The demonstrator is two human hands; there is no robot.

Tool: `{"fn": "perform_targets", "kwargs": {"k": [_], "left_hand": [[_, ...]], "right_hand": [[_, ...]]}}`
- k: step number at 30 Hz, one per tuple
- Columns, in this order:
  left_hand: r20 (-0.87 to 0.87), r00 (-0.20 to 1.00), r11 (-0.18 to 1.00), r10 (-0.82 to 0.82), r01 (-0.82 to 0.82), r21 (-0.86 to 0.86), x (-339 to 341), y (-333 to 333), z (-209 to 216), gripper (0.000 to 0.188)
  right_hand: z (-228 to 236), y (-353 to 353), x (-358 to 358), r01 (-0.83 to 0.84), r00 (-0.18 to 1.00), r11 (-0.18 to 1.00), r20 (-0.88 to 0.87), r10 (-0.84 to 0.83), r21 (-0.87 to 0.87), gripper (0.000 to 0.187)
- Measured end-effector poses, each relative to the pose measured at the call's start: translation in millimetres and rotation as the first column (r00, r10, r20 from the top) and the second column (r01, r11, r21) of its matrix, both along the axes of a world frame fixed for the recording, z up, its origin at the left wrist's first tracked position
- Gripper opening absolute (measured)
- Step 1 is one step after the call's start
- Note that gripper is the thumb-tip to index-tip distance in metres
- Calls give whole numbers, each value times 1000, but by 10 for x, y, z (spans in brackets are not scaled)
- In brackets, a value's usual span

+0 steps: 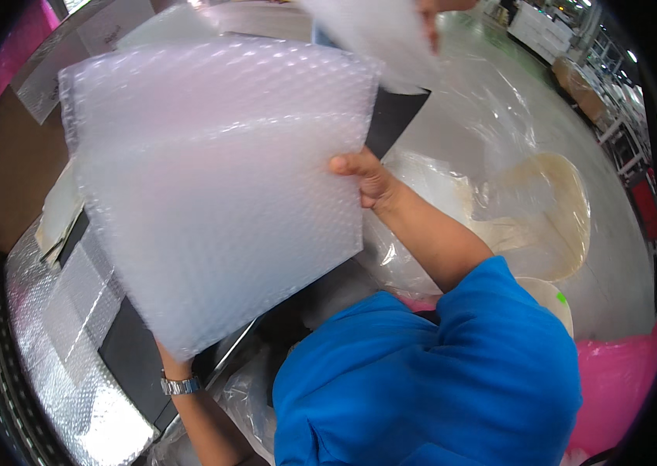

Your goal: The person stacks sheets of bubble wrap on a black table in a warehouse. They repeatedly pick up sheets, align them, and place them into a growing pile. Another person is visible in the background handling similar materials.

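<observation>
A large translucent bubble wrap bag (pixel 220 194) with a fold line across its upper part is held up before me. My right hand (pixel 367 179) grips its right edge, the thumb lying on the front face. At the bag's lower left corner, my left hand (pixel 175 362) is mostly covered by the wrap; its fingers are hidden. A metal-banded watch (pixel 181 384) circles the left wrist. Below the bag lies a dark work surface (pixel 134 349).
Another person's hand (pixel 431 23) is at a blurred bubble wrap sheet (pixel 383 43), top centre. Silvery bubble sheeting (pixel 57 365) and a brown board (pixel 10 163) lie left. Clear plastic film (pixel 491 116) and a cream-coloured chair (pixel 553 217) stand right, pink plastic (pixel 615 388) lower right.
</observation>
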State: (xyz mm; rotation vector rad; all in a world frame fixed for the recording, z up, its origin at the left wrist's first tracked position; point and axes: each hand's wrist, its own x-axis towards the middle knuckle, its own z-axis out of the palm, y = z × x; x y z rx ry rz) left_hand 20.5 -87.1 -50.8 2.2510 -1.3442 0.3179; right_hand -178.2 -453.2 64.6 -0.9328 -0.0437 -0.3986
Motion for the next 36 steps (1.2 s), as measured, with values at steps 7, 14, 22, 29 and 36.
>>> {"fn": "perform_targets", "kwargs": {"k": [7, 14, 22, 29, 36], "left_hand": [[-477, 874, 992, 87, -119, -37, -408, -456, 579, 51], [-547, 834, 988, 73, -135, -73, -401, -444, 549, 49], [-488, 868, 982, 92, -159, -98, -420, -395, 571, 48], [-603, 797, 975, -34, -107, -196, -334, -391, 598, 49], [-663, 747, 892, -54, -263, -369, 13, -232, 843, 35]], "right_hand": [[-209, -1171, -1119, 249, 957, 968, 150, -247, 4, 53], [-587, -1381, -2007, 844, 509, 494, -24, -860, 210, 63], [-2456, -1010, -2825, 962, 162, 271, -862, -479, 31, 62], [-2578, -1959, -3918, 901, 44, 343, -729, -683, -266, 84], [-634, -1673, -1281, 670, 194, -85, 285, -938, -737, 34]]}}
